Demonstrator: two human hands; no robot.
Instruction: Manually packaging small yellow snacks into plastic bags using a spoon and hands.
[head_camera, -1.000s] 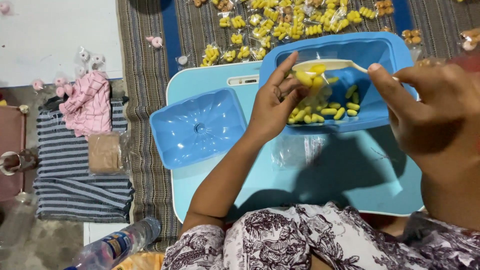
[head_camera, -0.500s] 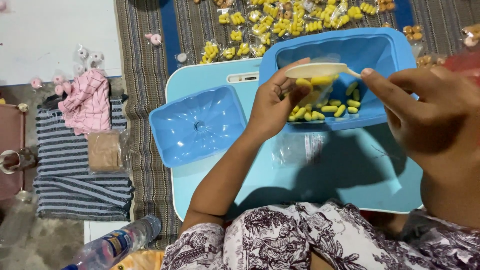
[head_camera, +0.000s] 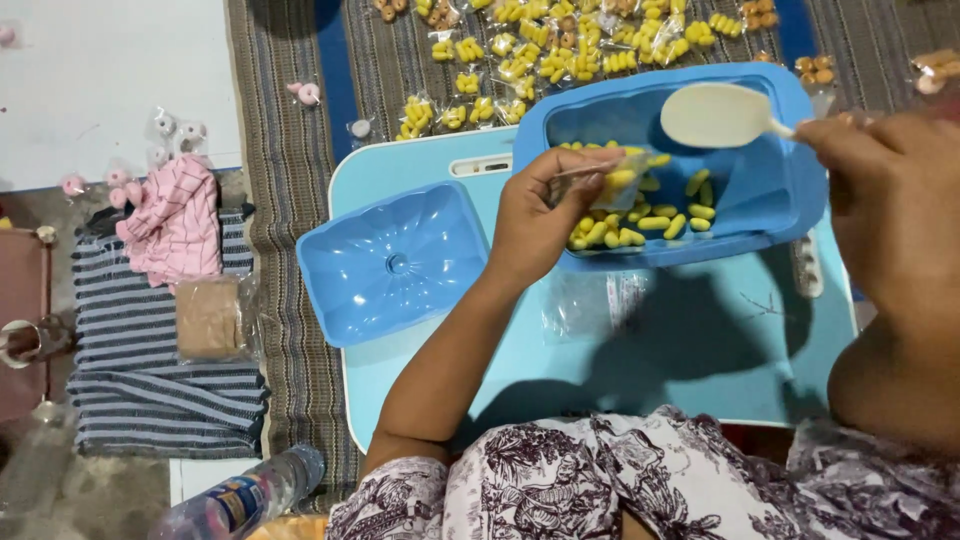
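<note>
My left hand (head_camera: 535, 215) pinches a small clear bag (head_camera: 605, 185), limp and slippery, best held at its mouth, over the blue tub (head_camera: 790, 180) of yellow pieces (head_camera: 655, 222), while my right-hand (head_camera: 900, 190) grip closes on a light, stiff cream scoop (head_camera: 715, 115).

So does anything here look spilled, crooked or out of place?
Nothing looks spilled or broken. The yellow pieces stay inside the blue tub, the left hand holds a small clear bag over them, and the right hand holds a pale spoon. The empty blue lid sits slightly askew, overhanging the table's edge.
</note>
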